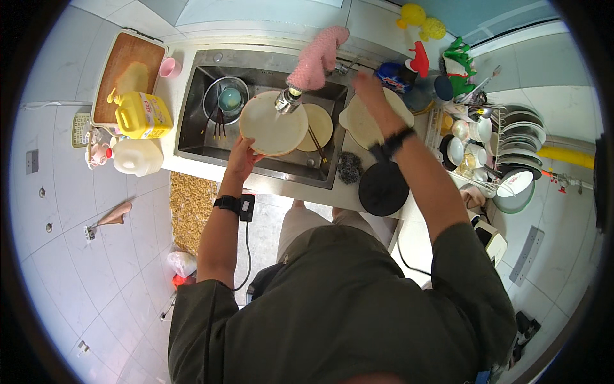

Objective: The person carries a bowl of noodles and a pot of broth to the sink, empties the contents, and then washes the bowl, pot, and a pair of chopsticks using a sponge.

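Note:
My left hand (pixel 244 158) grips the near rim of a pale plate (pixel 273 129) with a brown edge, tilted over the steel sink (pixel 192 129). Just above it is the metal spout (pixel 288 102) of a faucet wrapped in pink knitted cloth (pixel 316 60). My right hand (pixel 370 89) is blurred, near the faucet lever (pixel 346 66) and above a cream two-handled dish (pixel 360 120); its fingers are unclear. Inside the sink lie another plate (pixel 319 126), chopsticks (pixel 317 144), and a metal basin (pixel 207 101) holding a green bowl (pixel 230 99).
Right of the sink are a steel wool scrubber (pixel 350 167), a black round lid or pan (pixel 383 188), and a red-topped spray bottle (pixel 418 62). A dish rack (pixel 494 139) full of crockery stands farther right. On the left are a yellow pump jug (pixel 144 115) and a pink cup (pixel 170 68).

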Action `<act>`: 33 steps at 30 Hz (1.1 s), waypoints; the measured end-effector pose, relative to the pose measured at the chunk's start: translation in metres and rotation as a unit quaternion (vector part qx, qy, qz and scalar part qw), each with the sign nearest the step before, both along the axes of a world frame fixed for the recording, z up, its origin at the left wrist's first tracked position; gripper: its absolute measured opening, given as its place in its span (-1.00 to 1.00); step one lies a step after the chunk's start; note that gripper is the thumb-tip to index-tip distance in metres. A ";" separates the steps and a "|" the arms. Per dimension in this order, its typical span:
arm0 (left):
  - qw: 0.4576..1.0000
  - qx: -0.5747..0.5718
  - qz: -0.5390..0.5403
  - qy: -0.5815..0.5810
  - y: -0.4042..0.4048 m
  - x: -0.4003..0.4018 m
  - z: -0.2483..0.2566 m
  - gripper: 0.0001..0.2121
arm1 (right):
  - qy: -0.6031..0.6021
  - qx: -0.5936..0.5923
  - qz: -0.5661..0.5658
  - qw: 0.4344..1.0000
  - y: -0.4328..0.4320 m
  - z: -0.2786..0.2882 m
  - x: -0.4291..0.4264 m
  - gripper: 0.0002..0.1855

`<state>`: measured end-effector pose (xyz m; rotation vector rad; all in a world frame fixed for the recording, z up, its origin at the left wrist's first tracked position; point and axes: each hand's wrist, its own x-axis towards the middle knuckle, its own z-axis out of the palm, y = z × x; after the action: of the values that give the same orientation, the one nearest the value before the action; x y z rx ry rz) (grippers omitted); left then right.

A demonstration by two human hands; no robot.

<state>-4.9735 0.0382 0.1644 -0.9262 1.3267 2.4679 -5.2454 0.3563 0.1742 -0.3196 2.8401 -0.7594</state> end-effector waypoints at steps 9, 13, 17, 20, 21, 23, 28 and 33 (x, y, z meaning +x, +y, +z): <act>0.999 0.039 0.024 0.010 0.001 0.021 0.001 -0.62 | 0.083 -0.215 0.083 0.970 -0.023 -0.004 0.004 -0.67; 0.999 0.049 0.004 0.010 0.007 0.016 -0.002 -0.59 | -0.080 -0.008 0.176 0.981 0.036 0.052 0.147 -0.73; 1.000 0.022 -0.010 0.010 0.020 0.019 0.006 -0.53 | -0.062 0.080 0.190 0.976 0.069 0.024 0.207 -0.66; 0.999 0.039 0.014 -0.006 0.027 0.022 0.011 -0.55 | -0.084 0.101 0.174 0.976 0.070 -0.006 0.212 -0.62; 0.999 0.038 0.008 -0.007 0.026 0.022 0.009 -0.55 | -0.060 0.086 0.193 0.976 0.068 -0.015 0.212 -0.60; 1.000 -0.008 0.004 -0.019 0.024 0.024 0.007 -0.53 | -0.070 0.109 0.213 0.968 0.062 -0.022 0.214 -0.59; 0.988 -0.127 0.008 -0.084 0.031 0.003 0.038 -0.48 | -0.074 0.073 0.229 0.968 0.073 0.002 0.220 -0.62; 0.818 -0.569 -0.066 0.056 -0.001 -0.008 0.001 -0.38 | 0.012 -0.116 0.110 0.987 0.081 0.074 0.189 -0.67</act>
<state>-4.9811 0.0370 0.1650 -0.7673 2.8484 1.4377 -5.0562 0.4373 0.2482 -0.6665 2.6798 -1.0422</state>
